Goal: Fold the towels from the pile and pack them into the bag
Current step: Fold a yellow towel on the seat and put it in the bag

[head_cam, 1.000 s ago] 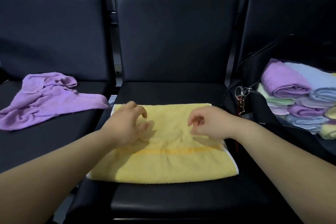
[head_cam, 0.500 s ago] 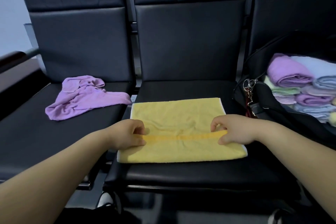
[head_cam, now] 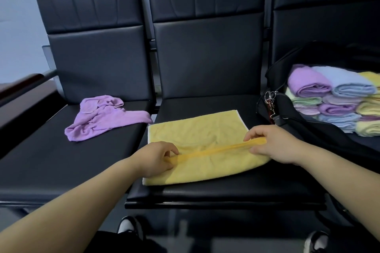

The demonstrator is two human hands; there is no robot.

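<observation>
A yellow towel lies spread on the middle black seat. My left hand pinches its left side at the darker yellow stripe. At the stripe's right end my right hand pinches the towel and lifts it slightly, so a ridge runs between both hands. A crumpled purple towel lies on the left seat. On the right seat an open black bag holds several folded towels in purple, blue, green and yellow.
A keyring with a clip hangs at the bag's near edge. A dark armrest borders the left seat. Seat backs rise behind all three seats. Two shoes show on the floor below the seat front.
Both hands moved from the towel's middle out to its stripe, pinched it and raised it into a ridge. The camera pulled back and up, showing more of the seats.
</observation>
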